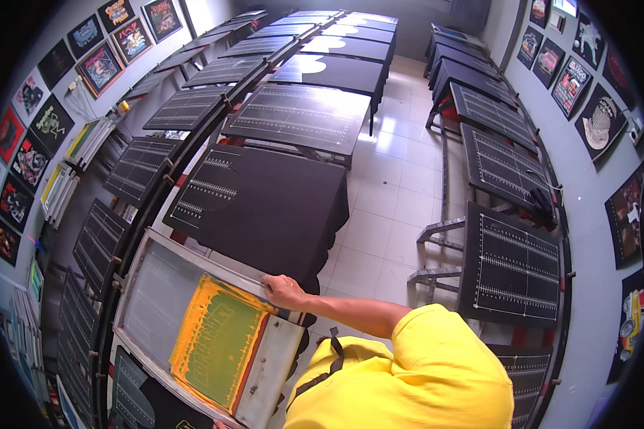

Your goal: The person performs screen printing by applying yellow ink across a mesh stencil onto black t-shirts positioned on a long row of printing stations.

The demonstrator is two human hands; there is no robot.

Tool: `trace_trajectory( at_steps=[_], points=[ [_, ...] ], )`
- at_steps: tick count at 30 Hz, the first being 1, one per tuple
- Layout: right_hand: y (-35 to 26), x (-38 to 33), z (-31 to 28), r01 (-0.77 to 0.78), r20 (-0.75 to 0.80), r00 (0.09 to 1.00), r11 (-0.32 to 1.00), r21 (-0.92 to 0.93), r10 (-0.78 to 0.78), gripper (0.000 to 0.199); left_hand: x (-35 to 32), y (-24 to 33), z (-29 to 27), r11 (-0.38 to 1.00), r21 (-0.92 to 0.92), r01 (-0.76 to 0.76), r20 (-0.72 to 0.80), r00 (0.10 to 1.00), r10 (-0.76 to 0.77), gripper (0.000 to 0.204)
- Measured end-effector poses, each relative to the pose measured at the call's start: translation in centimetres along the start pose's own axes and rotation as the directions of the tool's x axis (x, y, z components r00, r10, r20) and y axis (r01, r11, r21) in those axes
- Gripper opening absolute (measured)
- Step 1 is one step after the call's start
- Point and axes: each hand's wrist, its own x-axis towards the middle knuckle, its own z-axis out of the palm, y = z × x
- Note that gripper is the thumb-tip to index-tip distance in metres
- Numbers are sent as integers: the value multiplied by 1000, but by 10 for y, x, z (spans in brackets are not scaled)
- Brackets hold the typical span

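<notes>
One hand shows clearly here, and we take it for the right, reaching out from a yellow sleeve with its fingers curled over the far rail of a screen-printing frame. The grip sits on the metal edge, away from the mesh, which we judge keeps skin off the wet yellow ink spread across the stencil area. A squeegee lies along the near side of that ink patch, resting flat inside the frame. The frame itself lies tilted across the platen row, just in front of a black T-shirt pulled flat over its printing board, so the screen is near the garment but not over it. The frame acts as the only tray here: it holds the ink and the squeegee, nothing else. Our left hand is barely visible at the bottom edge near the frame's lower corner; we cannot tell how its fingers stand. Further platens with white ruled grids run off in rows, and printed shirts hang framed on the walls.
</notes>
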Motion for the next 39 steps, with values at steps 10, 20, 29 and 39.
trace_trajectory(
  at_steps=[10,20,29,39],
  points=[
    [-60,-54,-29,669,441,699,733,-124,-563,35,-77,59,11,975,-156,-158,7,987,161,23],
    [-90,-88,-4,937,759,312,316,-147,-572,43,-117,14,117,971,-163,175,707,707,-9,43],
    [-114,-79,25,927,641,368,322,-193,-674,20,-112,22,160,736,-397,548,762,643,-68,56],
    [-159,46,64,909,563,414,363,-206,-716,29,-120,4,175,872,-444,209,582,807,103,52]
  ],
)
